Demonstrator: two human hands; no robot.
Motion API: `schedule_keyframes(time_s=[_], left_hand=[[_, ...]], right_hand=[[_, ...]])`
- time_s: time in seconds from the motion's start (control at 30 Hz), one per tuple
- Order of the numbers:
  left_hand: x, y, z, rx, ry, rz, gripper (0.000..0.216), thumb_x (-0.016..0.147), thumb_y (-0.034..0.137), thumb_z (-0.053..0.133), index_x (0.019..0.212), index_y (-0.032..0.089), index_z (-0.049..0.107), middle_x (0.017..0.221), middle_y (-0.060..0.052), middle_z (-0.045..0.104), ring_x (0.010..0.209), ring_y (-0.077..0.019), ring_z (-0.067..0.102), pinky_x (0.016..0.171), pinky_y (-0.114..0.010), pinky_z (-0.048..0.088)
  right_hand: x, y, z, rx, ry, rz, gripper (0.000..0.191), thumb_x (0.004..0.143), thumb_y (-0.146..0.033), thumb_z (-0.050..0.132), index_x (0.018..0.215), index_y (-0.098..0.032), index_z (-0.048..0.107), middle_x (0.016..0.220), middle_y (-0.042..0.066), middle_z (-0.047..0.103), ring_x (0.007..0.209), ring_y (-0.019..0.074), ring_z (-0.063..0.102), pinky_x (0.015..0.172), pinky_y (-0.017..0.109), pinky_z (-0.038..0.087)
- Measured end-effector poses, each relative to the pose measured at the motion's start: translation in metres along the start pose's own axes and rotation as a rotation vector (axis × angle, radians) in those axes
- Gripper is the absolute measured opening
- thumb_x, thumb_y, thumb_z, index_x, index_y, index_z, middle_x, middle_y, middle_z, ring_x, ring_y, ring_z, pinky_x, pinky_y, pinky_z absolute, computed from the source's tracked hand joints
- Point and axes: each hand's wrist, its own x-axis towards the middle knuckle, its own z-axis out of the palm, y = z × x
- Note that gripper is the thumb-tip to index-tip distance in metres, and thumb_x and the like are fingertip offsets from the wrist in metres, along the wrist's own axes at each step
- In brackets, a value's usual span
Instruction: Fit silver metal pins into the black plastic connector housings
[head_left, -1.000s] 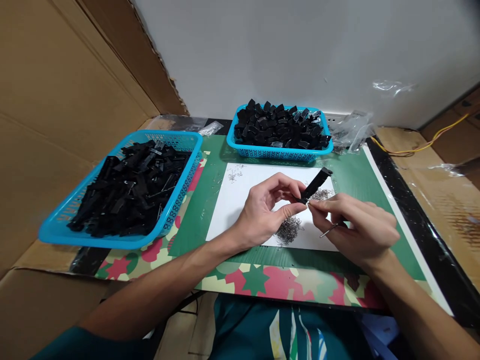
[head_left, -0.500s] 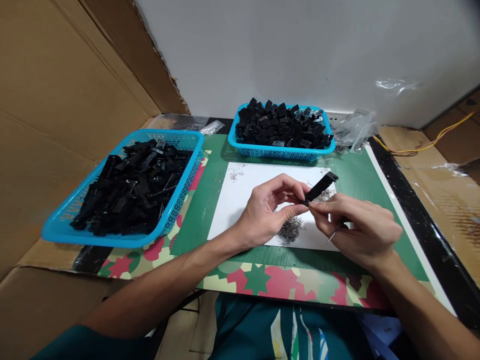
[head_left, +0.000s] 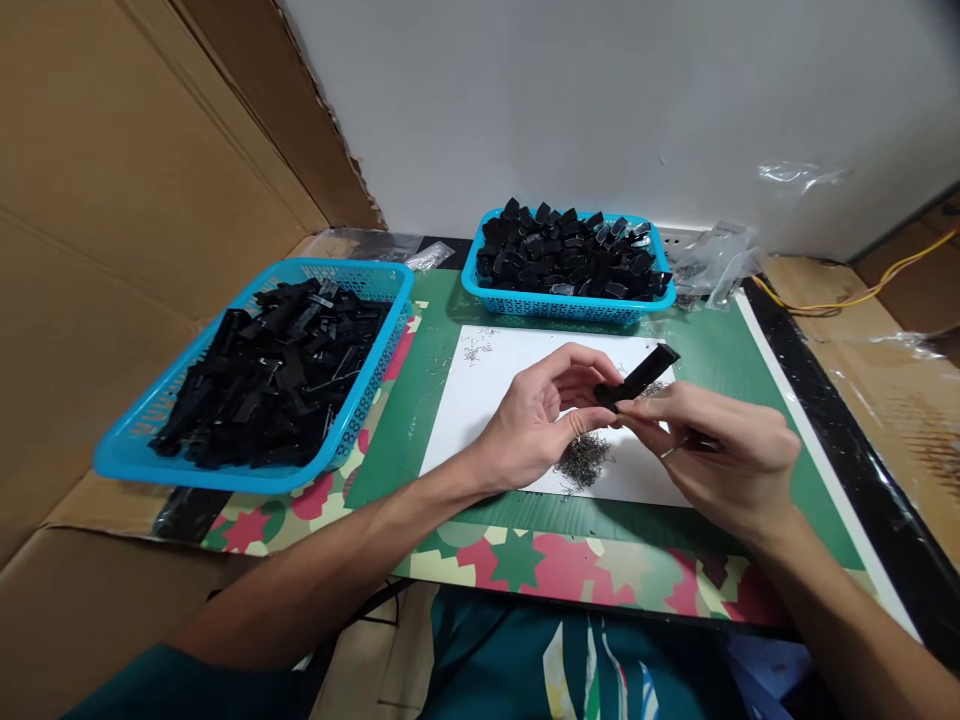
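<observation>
My left hand (head_left: 544,415) pinches a long black plastic part (head_left: 645,372) near its lower end, above a white sheet (head_left: 480,410). The part tilts up to the right. My right hand (head_left: 720,445) is closed, its thumb and forefinger meeting the same end of the part. A thin metal tool (head_left: 667,453) pokes out below the right fingers; most of it is hidden in the palm. Whatever small piece lies between the fingertips is too small to make out. Under the hands is a pile of tiny metal springs or wire bits (head_left: 583,460).
At the left, a blue basket (head_left: 202,483) holds many long black parts. Another blue basket (head_left: 570,305), at the back, is heaped with small black pieces. Clear plastic bags (head_left: 720,260) lie behind at the right. Cardboard (head_left: 112,200) walls the left side; a yellow cable (head_left: 847,295) runs at the right.
The black part has turned slightly in the fingers. My right fingers have closed in on its lower end, and less of the metal tool shows. The whole view has shifted a little.
</observation>
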Motion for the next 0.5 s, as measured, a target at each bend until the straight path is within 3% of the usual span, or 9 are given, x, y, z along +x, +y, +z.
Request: schedule_keyframes(time_s=[0.17,0.3,0.5], left_hand=[[0.001,0.001,-0.003,0.077,-0.011,-0.084,0.025,0.099,0.037,0.068,0.118,0.020,0.066,0.114,-0.009,0.068,0.098,-0.0177,0.067,0.081,-0.027,0.055],[0.000,0.004,-0.005,0.183,-0.046,-0.084,0.023,0.102,0.038,0.063,0.114,0.018,0.067,0.113,-0.009,0.069,0.098,-0.0182,0.066,0.085,-0.029,0.055],[0.000,0.002,-0.012,0.657,-0.030,0.006,0.020,0.095,0.031,0.072,0.111,0.018,0.072,0.110,-0.008,0.073,0.091,-0.0179,0.064,0.083,-0.033,0.054]], right_hand=[[-0.001,0.007,-0.002,-0.213,0.003,-0.030,0.025,0.092,-0.015,0.077,0.114,-0.027,0.076,0.067,-0.004,0.069,0.048,0.0090,0.053,0.047,0.024,0.041],[-0.002,0.011,-0.005,-0.269,0.010,-0.055,0.014,0.094,-0.015,0.074,0.104,-0.024,0.078,0.066,-0.003,0.067,0.050,0.0096,0.053,0.048,0.024,0.040],[-0.004,0.019,-0.002,-0.236,-0.120,0.021,0.012,0.095,-0.013,0.069,0.097,-0.020,0.079,0.073,-0.001,0.070,0.055,0.0101,0.058,0.053,0.024,0.043]])
